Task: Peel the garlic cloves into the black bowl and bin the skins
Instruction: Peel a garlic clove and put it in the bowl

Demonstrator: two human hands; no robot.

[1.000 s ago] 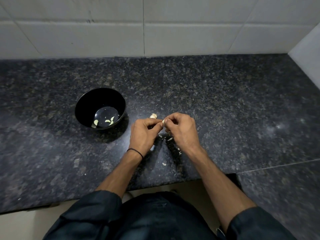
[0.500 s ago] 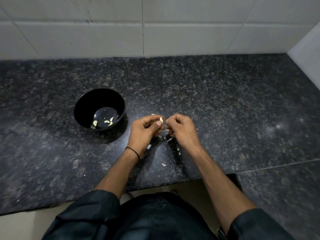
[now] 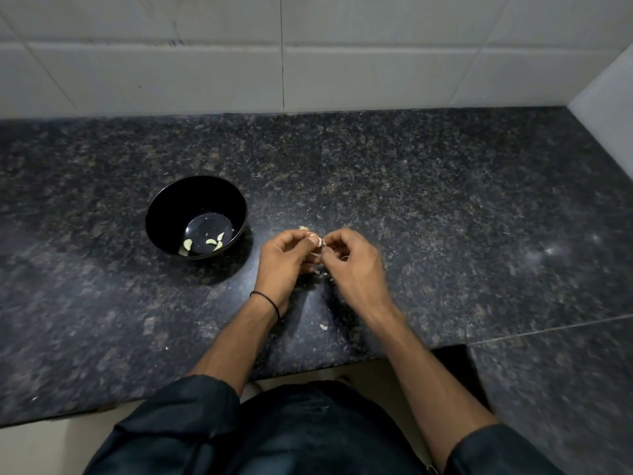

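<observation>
A black bowl (image 3: 161, 214) stands on the dark granite counter, left of my hands, with several peeled garlic cloves (image 3: 187, 244) lying in its bottom. My left hand (image 3: 282, 262) and my right hand (image 3: 352, 265) meet just right of the bowl. Between their fingertips they pinch one small garlic clove (image 3: 318, 240), mostly hidden by the fingers. Another unpeeled clove (image 3: 302, 228) peeks out on the counter just behind my left fingers. Bits of pale skin (image 3: 323, 326) lie on the counter below and between my hands.
The granite counter (image 3: 445, 207) runs to a white tiled wall at the back and a wall corner at the right. Its front edge steps back near my body, with a lower section at the right. No bin is in view.
Both hands stay together on the clove, with small finger movements only. The view has shifted slightly; the bowl and its cloves are unmoved.
</observation>
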